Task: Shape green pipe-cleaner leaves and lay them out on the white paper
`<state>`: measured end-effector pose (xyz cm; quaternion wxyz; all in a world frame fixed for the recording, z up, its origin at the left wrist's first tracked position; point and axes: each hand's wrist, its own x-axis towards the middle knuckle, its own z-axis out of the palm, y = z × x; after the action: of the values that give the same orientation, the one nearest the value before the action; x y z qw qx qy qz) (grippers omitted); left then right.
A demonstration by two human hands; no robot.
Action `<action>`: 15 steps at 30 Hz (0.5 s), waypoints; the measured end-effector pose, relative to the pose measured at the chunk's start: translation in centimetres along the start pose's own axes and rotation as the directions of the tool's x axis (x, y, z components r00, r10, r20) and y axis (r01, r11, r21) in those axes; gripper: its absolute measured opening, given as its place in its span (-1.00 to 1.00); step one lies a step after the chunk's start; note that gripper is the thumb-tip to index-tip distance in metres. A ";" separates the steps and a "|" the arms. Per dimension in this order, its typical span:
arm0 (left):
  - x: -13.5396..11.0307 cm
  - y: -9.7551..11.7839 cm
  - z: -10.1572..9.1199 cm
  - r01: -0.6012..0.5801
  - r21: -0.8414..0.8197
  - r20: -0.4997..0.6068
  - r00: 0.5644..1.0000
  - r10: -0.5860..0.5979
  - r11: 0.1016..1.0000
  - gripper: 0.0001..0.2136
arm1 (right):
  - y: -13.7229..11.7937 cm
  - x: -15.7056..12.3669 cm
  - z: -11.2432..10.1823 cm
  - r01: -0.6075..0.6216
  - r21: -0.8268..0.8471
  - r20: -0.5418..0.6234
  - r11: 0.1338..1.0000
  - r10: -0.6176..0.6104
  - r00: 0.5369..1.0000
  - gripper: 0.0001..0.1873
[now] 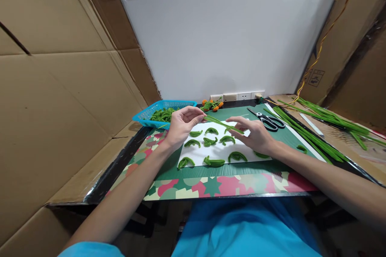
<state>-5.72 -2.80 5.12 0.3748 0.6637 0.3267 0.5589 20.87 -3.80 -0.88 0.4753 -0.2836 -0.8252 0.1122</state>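
Several thin green pipe cleaners (pixel 221 123) stretch between my two hands above a white sheet (pixel 197 153). My left hand (pixel 184 124) pinches their left ends between thumb and fingertips. At the other end my right hand (pixel 255 134) is curved around them, thumb below and fingers above; its exact contact is partly hidden. On the sheet below lie several small bent bundles of green pipe cleaner, such as a curved one (pixel 237 156) and a fuller one (pixel 214 162). Part of one bundle (pixel 261 155) is covered by my right hand.
A blue basket (pixel 144 117) of green bent pieces stands at the back left. Beside it lie orange and green fuzzy pieces (pixel 212 105). Black-handled scissors (pixel 271 123) and long green pipe cleaners (pixel 304 132) lie right. Cardboard (pixel 60 88) walls the left; a yellow cable (pixel 319 48) hangs right.
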 end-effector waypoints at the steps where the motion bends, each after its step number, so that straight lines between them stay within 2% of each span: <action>1: 0.0 0.1 0.0 -0.001 0.004 -0.008 1.000 0.001 1.000 -0.71 | -0.1 0.0 0.0 0.008 -0.003 -0.011 1.000 -0.008 1.000 -0.71; 9: 0.0 0.4 0.2 -0.005 0.017 0.025 1.000 0.004 1.000 -0.73 | -1.1 0.0 -0.5 0.039 -0.007 -0.093 0.999 -0.040 0.995 -0.79; 15: 0.1 0.1 0.2 -0.028 0.019 -0.010 1.000 0.028 0.999 -0.72 | -1.8 0.1 -1.0 0.077 -0.044 -0.195 0.996 -0.084 0.977 -0.89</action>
<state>-5.54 -2.81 5.26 0.3589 0.6690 0.3246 0.5641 21.07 -5.28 0.54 0.5535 -0.2683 -0.7869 0.0492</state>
